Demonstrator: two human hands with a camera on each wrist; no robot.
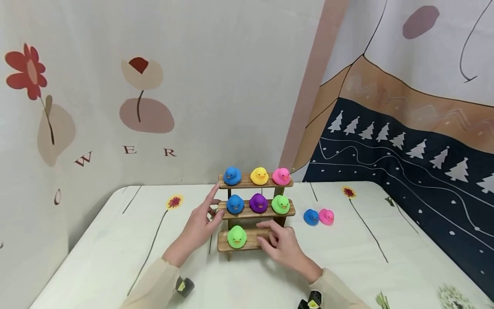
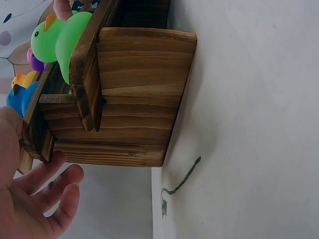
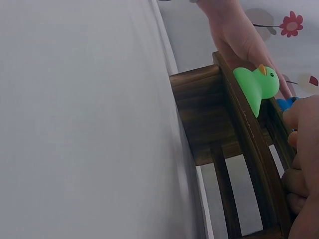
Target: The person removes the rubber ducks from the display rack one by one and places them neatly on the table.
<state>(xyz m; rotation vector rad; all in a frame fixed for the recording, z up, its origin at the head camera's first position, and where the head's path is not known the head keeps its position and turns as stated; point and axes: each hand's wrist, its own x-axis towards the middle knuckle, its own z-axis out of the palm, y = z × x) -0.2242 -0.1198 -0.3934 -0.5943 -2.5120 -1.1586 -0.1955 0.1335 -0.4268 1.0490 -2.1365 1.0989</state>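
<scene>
A three-tier wooden display stand [image 1: 251, 216] carries small rubber ducks. My left hand [image 1: 198, 227] is at its left side, thumb by the middle tier and straight index finger reaching up to the top tier's end. The other fingers [image 2: 70, 177] are loosely bent near the wood. My right hand [image 1: 283, 246] hovers over the bottom tier's right part, index finger pointing left, fingers loosely bent; no duck shows in it. Left of it sits a green duck [image 1: 237, 237]. The middle tier holds blue [image 1: 235, 204], purple [image 1: 258, 203] and green ducks [image 1: 280, 204].
Blue [image 1: 232, 176], yellow [image 1: 259, 176] and pink ducks [image 1: 281, 176] stand on the top tier. Right of the stand, a blue duck [image 1: 311, 217] and a pink duck [image 1: 326, 216] sit side by side on the tablecloth [image 1: 347, 257]. A printed curtain [image 1: 231, 86] hangs behind.
</scene>
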